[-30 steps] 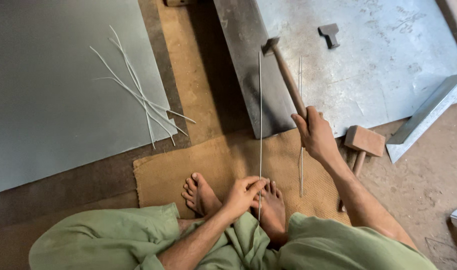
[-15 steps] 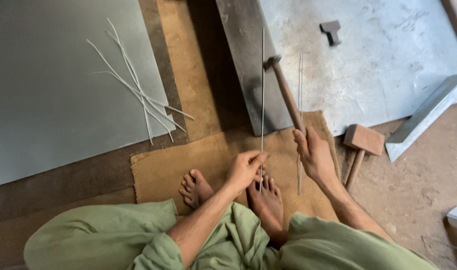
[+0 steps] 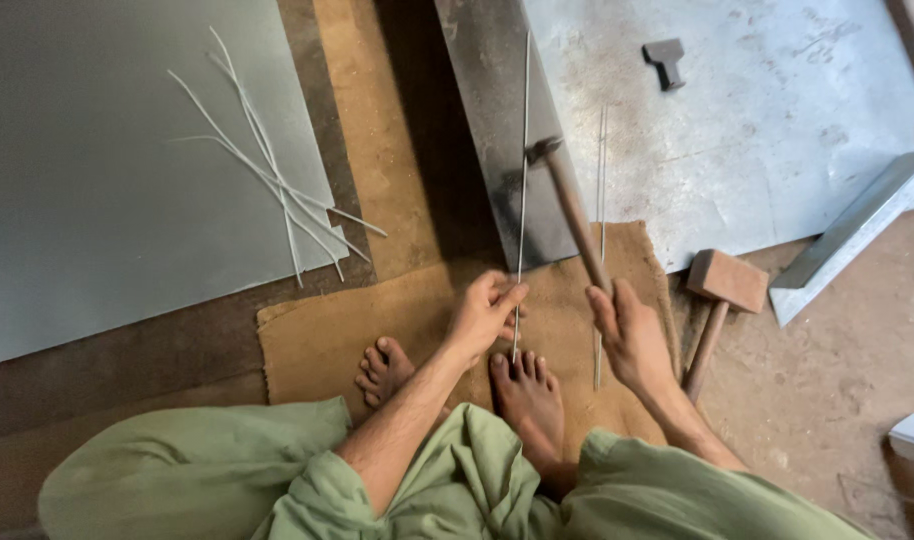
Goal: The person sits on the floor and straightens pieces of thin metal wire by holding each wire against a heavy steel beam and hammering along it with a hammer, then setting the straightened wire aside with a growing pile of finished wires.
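My left hand (image 3: 484, 315) pinches a long thin metal rod (image 3: 522, 180) near its lower end; the rod runs up across a dark steel plate (image 3: 487, 110). My right hand (image 3: 632, 335) grips the wooden handle of a hammer (image 3: 567, 205), whose metal head rests at the rod, about midway along it. A second thin rod (image 3: 600, 240) lies parallel just to the right, across the burlap mat (image 3: 317, 340). My bare feet (image 3: 522, 395) rest on the mat below the hands.
A wooden mallet (image 3: 722, 290) lies right of the mat. A loose hammer head (image 3: 665, 60) sits on the large metal sheet (image 3: 777, 130). Several thin rods (image 3: 267, 175) lie on the grey sheet (image 3: 97, 170) at left. A folded metal strip (image 3: 857, 230) lies at right.
My left hand slid up the rod and away from my feet. The hammer head came down from above the plate onto the rod, and my right hand dropped lower.
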### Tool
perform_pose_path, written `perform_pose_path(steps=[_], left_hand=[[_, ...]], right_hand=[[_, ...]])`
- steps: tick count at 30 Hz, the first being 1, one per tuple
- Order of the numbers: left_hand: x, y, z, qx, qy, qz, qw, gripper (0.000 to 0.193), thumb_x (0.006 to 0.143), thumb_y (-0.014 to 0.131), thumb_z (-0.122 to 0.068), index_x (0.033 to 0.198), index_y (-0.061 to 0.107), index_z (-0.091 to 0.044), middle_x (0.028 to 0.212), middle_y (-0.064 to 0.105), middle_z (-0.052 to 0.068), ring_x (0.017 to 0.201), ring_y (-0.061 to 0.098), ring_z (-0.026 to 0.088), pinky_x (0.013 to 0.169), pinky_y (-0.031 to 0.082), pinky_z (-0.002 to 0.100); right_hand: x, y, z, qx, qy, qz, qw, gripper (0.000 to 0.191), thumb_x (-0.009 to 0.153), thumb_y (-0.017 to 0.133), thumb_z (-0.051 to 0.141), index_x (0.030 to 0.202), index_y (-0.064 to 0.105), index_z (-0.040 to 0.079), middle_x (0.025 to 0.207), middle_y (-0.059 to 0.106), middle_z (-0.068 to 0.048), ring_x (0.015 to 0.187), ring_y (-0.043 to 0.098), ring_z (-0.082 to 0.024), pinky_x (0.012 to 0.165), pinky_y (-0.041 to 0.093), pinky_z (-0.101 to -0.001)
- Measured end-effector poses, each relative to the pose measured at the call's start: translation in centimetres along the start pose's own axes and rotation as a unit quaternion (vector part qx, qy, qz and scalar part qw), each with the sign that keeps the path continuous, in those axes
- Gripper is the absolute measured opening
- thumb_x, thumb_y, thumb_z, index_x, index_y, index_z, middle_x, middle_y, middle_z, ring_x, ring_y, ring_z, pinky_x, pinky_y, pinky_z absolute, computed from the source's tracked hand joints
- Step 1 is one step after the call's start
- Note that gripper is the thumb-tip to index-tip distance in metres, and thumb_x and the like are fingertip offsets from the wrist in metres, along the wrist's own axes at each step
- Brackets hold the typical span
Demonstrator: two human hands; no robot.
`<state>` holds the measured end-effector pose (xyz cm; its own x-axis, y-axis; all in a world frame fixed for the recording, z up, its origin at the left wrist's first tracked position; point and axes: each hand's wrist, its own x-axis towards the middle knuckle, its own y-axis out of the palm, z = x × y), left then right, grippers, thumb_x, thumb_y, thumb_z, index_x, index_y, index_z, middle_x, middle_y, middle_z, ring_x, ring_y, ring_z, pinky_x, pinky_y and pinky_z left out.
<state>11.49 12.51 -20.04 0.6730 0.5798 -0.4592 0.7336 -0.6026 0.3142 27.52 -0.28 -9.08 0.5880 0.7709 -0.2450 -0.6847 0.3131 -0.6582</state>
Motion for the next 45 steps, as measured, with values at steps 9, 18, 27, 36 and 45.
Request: perform_pose_path(steps=[9,18,27,36,45], left_hand=[[0.2,-0.2,-0.6,0.010,-0.006,-0.003,1.000,0.034,0.097,0.070,-0.030,0.117,0.063,-0.004,0.081,0.070,0.006,0.066,0.063,0.009,0.051,0.054,0.025],[1.0,-0.3,-0.9,0.025,-0.013,0.015,0.999,0.034,0.100,0.068,-0.033,0.103,0.061,0.000,0.085,0.071,0.007,0.066,0.065,0.011,0.052,0.057,0.027],[2.3,-0.9,-0.7,0.019,-0.040,0.012,0.999,0.032,0.096,0.068,-0.033,0.101,0.064,-0.001,0.087,0.072,0.008,0.070,0.069,0.013,0.052,0.059,0.030],[-0.7,-1.8,-0.2,0.044,0.001,0.080,0.996,0.034,0.090,0.075,-0.023,0.119,0.063,-0.007,0.087,0.072,0.007,0.075,0.068,0.010,0.055,0.057,0.024],[2.2,-0.5,0.2,-0.003,0.010,0.032,0.999,0.032,0.094,0.076,-0.024,0.112,0.062,-0.001,0.088,0.071,0.005,0.071,0.067,0.010,0.054,0.057,0.026]], right_hand=[[0.4,0.3,0.8,0.028,0.029,-0.001,0.999,0.035,0.106,0.050,0.038,0.093,0.053,0.006,0.062,0.057,-0.011,0.052,0.055,-0.025,0.050,0.044,-0.0421],[0.5,-0.2,0.6,-0.012,0.014,-0.023,1.000,0.034,0.106,0.051,0.036,0.096,0.051,0.004,0.064,0.059,-0.017,0.054,0.056,-0.030,0.052,0.044,-0.0454],[-2.8,1.5,-2.7,-0.049,0.048,0.029,0.997,0.032,0.103,0.055,0.037,0.096,0.051,0.006,0.063,0.059,-0.020,0.053,0.057,-0.035,0.054,0.044,-0.0474],[-2.0,3.2,-3.6,-0.056,0.088,0.058,0.993,0.034,0.102,0.057,0.040,0.096,0.054,0.006,0.061,0.060,-0.016,0.052,0.059,-0.028,0.052,0.046,-0.0446],[-2.4,1.1,-1.4,0.023,0.056,0.043,0.997,0.035,0.104,0.055,0.036,0.089,0.052,0.005,0.057,0.052,-0.006,0.047,0.050,-0.015,0.046,0.041,-0.0360]])
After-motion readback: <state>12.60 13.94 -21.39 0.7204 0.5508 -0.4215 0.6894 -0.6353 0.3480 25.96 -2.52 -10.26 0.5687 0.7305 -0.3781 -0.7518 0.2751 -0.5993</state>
